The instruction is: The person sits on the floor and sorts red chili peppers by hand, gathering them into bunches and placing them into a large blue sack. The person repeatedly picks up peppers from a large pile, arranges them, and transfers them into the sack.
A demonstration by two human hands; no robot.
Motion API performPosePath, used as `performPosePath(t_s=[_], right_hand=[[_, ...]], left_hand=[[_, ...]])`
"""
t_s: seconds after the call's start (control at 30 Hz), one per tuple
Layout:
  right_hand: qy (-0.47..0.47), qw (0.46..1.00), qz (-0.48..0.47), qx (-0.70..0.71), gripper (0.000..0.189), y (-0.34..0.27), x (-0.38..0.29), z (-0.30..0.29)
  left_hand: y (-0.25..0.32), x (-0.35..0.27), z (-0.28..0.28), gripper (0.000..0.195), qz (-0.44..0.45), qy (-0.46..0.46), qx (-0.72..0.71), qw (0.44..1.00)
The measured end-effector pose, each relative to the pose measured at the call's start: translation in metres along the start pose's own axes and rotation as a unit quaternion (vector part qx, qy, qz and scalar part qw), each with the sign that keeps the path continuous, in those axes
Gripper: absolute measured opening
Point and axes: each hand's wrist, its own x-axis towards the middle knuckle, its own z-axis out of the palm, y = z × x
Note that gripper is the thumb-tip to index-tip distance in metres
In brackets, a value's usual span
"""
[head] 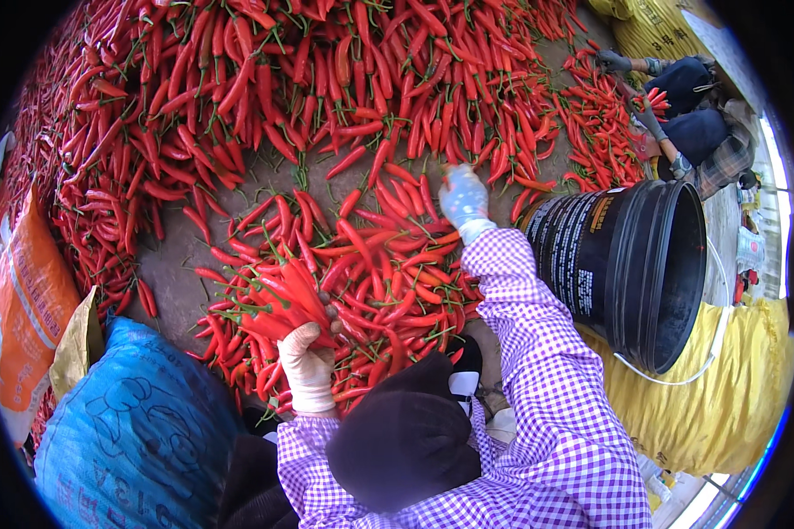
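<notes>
My left hand (306, 357), in a pale work glove with bare-looking fingertips, holds a bunch of red chili peppers (284, 311), their green stems pointing up and left. Under and beside it spreads a low heap of loose red chili peppers (370, 264) on the ground in front of my knees. My right hand (463, 195), in a light grey-blue glove, reaches forward to the heap's far right edge, with chilies close by its fingers. The fingertips are blurred, so whether they grip a chili cannot be seen. Purple checked sleeves cover both arms.
A large chili pile (344, 73) rises ahead. To the right, a black plastic bucket (569, 258) lies on its side by a yellow woven sack (708, 403). Blue (139, 423) and orange (30, 311) sacks stand left. A co-worker (695, 125) sits at upper right, handling chilies.
</notes>
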Motion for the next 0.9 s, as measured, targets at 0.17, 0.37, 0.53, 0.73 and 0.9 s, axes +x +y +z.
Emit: performPosePath(t_s=[0.17,0.37,0.53,0.73,0.9], right_hand=[[0.009,0.973,0.146,0.177,0.055,-0.024,-0.001,-0.008],[-0.119,0.953,0.200,0.196,0.048,-0.042,0.007,0.018],[-0.174,0.903,0.130,0.370,0.042,-0.018,0.002,-0.014],[-0.189,0.933,-0.305,-0.025,0.042,-0.050,-0.008,-0.024],[-0.205,0.901,-0.363,-0.123,0.032,-0.064,0.004,-0.013]], left_hand=[[-0.003,0.001,-0.001,0.061,-0.007,0.012,0.008,1.000],[0.000,0.002,0.000,0.062,-0.003,0.017,-0.003,1.000],[0.009,0.003,-0.009,0.064,0.028,0.031,-0.004,0.999],[0.023,0.000,-0.024,0.064,0.031,0.040,-0.047,0.998],[0.028,-0.001,-0.028,0.060,0.038,0.042,-0.046,0.997]])
